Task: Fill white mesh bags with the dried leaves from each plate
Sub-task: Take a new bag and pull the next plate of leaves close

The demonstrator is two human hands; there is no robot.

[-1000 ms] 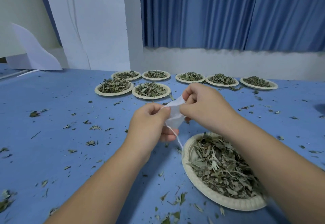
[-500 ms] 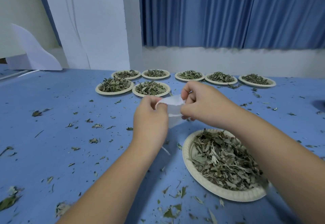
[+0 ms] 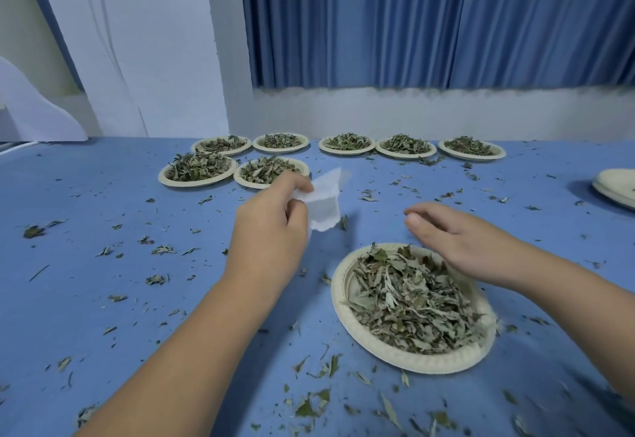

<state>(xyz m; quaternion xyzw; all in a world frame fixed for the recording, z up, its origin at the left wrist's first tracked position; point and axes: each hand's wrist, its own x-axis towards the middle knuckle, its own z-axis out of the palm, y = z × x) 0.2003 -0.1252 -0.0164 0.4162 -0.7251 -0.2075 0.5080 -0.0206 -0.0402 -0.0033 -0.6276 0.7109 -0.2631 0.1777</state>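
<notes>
The left grip pinches a seemingly empty bag, the right grip hangs slack over the full plate beneath it, and the heaped plates beyond both look untouched.

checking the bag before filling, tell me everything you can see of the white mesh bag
The white mesh bag is a small, thin, slightly see-through white fabric pouch, roughly rectangular, creased and flat, with no leaves visible inside. The left hand pinches its left edge between thumb and fingers, holding it above the blue table, beyond the near plate. Nothing else touches it; the right hand is apart from it. Whether its mouth is open cannot be told.
</notes>
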